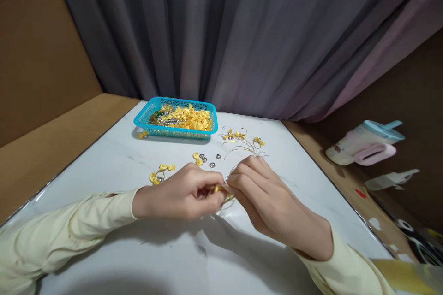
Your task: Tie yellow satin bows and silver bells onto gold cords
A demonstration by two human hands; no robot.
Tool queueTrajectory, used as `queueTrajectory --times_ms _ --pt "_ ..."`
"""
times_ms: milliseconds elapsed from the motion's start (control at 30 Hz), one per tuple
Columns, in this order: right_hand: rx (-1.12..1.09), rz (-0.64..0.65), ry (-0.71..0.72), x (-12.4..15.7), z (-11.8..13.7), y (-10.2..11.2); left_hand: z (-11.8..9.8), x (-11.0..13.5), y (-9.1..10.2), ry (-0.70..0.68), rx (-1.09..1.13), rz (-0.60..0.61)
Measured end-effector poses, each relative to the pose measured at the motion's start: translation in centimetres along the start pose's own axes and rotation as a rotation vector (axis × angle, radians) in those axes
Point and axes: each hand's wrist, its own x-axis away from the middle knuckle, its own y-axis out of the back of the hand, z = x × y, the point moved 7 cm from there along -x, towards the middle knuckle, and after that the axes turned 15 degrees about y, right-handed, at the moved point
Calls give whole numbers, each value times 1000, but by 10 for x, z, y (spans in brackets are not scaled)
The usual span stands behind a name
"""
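My left hand is closed in a pinch on a yellow ribbon bow, mostly hidden by the fingers. Against it, my right hand pinches a thin gold cord that curves out below the fingertips. Beyond the hands lie several loose gold cords. Small silver heart-shaped pieces are scattered near a single yellow bow. Left of my left hand rest a bow and a cord loop with a bow and a silver piece.
A blue plastic basket at the back holds yellow bows, silver pieces and gold cord. Finished-looking bow loops lie to its right. A tumbler with a pink handle, a white bottle and black-handled scissors are along the right.
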Motion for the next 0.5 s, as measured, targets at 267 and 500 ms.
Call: queueTrajectory --times_ms 267,500 --pt "-89 -340 -15 6 4 24 -1 -2 -1 14 42 -14" --pt "-19 -343 -36 0 16 49 6 0 -6 -2 -30 -44"
